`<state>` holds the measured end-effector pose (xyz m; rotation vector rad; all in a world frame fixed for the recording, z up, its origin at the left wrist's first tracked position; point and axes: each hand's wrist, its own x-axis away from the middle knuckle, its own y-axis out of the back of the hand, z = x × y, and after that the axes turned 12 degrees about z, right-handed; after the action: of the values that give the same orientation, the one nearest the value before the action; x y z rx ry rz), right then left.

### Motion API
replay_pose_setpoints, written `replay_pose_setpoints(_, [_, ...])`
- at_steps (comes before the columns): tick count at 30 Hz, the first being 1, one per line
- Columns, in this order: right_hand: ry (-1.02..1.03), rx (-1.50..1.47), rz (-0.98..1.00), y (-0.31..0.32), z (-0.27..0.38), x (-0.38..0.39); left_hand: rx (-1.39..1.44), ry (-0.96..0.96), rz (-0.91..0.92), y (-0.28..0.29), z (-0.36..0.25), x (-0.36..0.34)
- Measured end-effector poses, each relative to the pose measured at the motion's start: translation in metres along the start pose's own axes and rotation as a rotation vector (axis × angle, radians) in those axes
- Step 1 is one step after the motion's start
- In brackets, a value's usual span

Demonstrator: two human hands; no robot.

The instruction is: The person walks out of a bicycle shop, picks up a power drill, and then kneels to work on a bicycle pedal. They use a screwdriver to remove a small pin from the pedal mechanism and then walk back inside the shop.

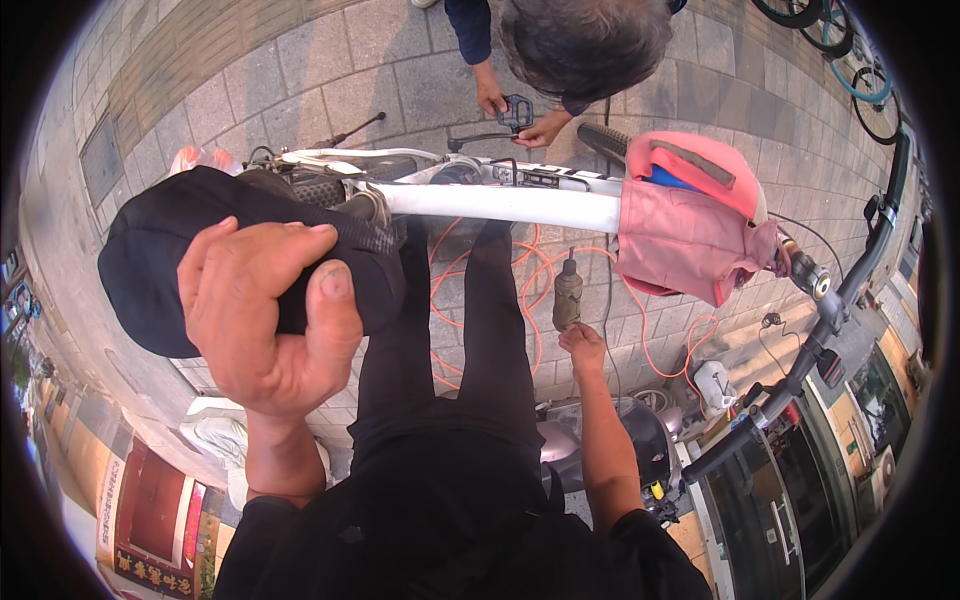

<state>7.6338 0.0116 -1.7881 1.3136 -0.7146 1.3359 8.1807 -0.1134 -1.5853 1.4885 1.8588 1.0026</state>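
A bicycle with a white frame (505, 203) stands across in front of me. My left hand (265, 315) lies on its black saddle (165, 265), with fingers and thumb bent over the saddle's nose end. Lower on the right, my right hand (583, 345) grips the base of a small grimy bottle (567, 300), its narrow nozzle pointing up toward the bicycle. On the far side, another person's two hands hold a dark pedal (516, 113) and its crank arm (485, 137).
A pink bag (680, 235) covers the front of the frame near the black handlebar (860, 270). Orange hose (540, 265) loops over the paving around my legs. Behind the bottle stands a parked scooter (640, 430). More bicycles (860, 80) are at the far right.
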Motion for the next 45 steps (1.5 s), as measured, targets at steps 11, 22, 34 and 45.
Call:
replay_pose_setpoints(11, [0.003,-0.001,0.012,0.003,-0.010,0.000,-0.028,0.000,0.046,0.002,-0.004,0.008])
replay_pose_setpoints(22, [0.008,-0.032,0.009,0.000,-0.002,0.003,-0.002,-0.003,-0.019,-0.002,0.001,0.005])
replay_pose_setpoints(34, [0.009,-0.023,0.008,-0.008,0.002,0.001,-0.006,-0.008,-0.009,-0.001,0.004,0.003])
replay_pose_setpoints(45, [0.016,-0.001,0.029,0.006,-0.005,0.014,0.004,-0.012,-0.045,0.005,-0.012,0.005])
